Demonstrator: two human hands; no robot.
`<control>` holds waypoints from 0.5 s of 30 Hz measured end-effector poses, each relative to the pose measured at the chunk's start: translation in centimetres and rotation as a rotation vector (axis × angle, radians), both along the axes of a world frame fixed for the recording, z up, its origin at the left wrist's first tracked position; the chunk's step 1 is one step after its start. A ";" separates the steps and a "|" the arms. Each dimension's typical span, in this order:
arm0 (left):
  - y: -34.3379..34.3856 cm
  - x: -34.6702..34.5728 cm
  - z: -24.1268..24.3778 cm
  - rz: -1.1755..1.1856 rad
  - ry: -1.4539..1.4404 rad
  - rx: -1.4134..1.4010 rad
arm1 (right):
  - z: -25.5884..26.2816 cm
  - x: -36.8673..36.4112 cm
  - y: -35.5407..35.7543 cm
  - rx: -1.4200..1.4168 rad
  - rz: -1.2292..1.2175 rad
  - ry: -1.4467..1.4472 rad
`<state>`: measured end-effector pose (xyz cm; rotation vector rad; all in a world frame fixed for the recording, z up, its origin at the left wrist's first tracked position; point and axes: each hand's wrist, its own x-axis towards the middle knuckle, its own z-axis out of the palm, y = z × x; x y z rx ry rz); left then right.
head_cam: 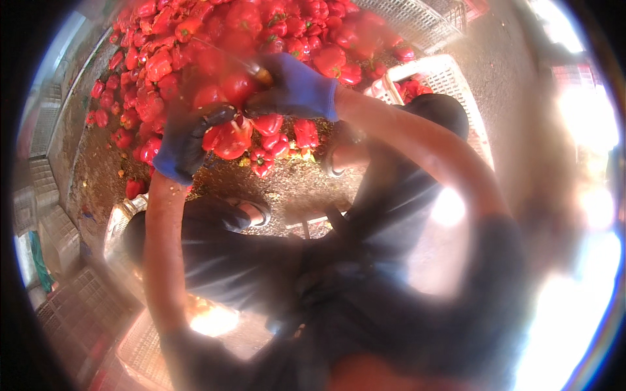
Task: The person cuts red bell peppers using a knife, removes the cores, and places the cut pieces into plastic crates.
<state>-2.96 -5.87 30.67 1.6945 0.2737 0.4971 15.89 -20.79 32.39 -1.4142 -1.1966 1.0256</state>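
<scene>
A large heap of red bell peppers (159, 66) lies on the ground before me. My left hand (188, 141), in a blue and black glove, holds a red bell pepper (230, 139) whose cut or opened side shows pale matter. My right hand (288, 90), gloved alike, is close beside it, closed on a thin tool, seemingly a knife (260, 73), with a brownish handle; its thin blade appears to point up and left over the heap. Blur hides the fingertips and the exact contact of the right hand with the pepper.
A white plastic crate (452, 80) with red peppers stands by my right knee. Another crate (115, 222) is beside my left knee, and a further one (142, 347) lies behind it. A pale crate (420, 22) is beyond the heap. Seeds and scraps litter the ground (293, 183) between my feet.
</scene>
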 end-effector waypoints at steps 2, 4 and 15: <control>-0.1 -0.2 1.1 -0.104 0.052 -0.483 | 0.2 0.5 -0.7 0.020 0.027 -0.020; 0.2 -0.9 1.5 -0.154 0.112 -0.736 | 1.0 0.6 -1.0 0.005 0.059 -0.051; 5.5 -5.3 -7.2 -0.011 -0.105 -0.772 | 2.2 1.8 -1.1 0.378 0.095 0.179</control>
